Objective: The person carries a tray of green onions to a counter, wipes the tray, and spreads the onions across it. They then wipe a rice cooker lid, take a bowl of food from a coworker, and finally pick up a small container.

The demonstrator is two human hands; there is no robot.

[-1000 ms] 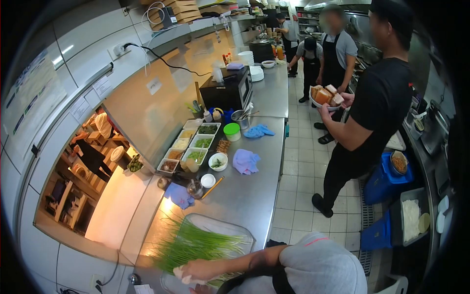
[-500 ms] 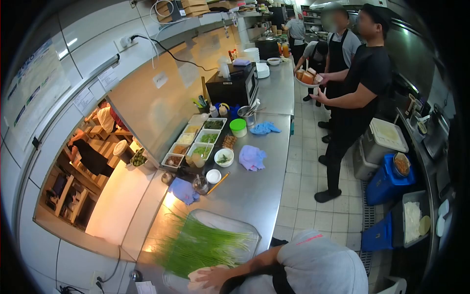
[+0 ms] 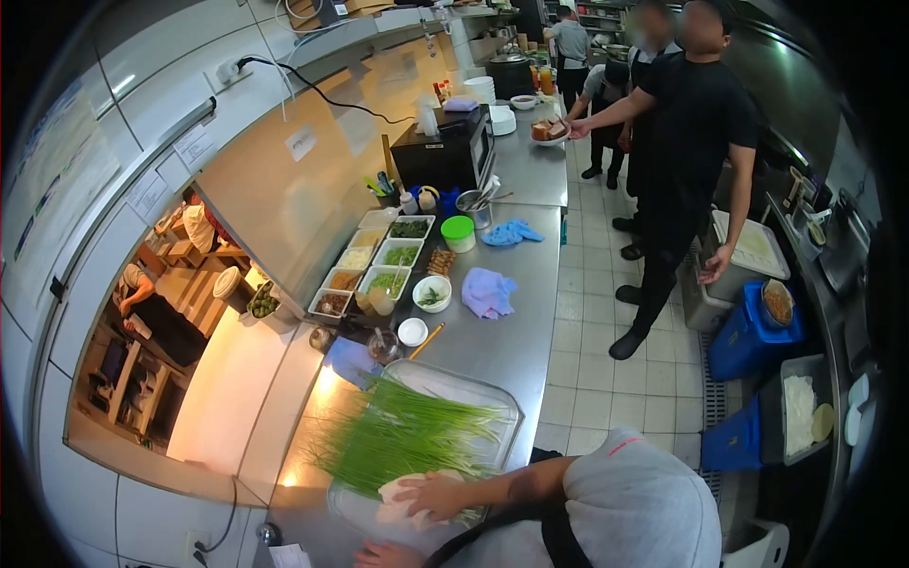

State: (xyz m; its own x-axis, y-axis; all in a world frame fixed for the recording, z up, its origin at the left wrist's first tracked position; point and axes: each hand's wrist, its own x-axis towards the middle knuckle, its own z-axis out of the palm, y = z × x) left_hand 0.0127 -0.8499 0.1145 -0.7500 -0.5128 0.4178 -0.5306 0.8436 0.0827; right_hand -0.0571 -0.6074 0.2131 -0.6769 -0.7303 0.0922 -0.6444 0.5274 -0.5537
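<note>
My right hand (image 3: 437, 496) presses a pale folded cloth (image 3: 401, 511) onto the root ends of a large spread of long green chives (image 3: 402, 431). The chives lie in a clear shallow tray (image 3: 516, 417) on the steel counter, their tips hanging over its left side. At the bottom edge, my left hand (image 3: 390, 555) rests with fingers stretched out near the tray's near side, partly cut off by the frame. It holds nothing that I can see.
Beyond the tray are a purple cloth (image 3: 489, 295), a pencil (image 3: 428, 341), a white bowl (image 3: 433, 294), topping containers (image 3: 388, 282) and a microwave (image 3: 445, 150). A co-worker in black (image 3: 696, 142) stands in the aisle, holding a plate of food (image 3: 549, 132). Blue bins (image 3: 746, 346) stand at the right.
My right hand and the cloth have moved up over the chives. My left hand has come into view. The co-worker in black has extended the plate toward the far counter.
</note>
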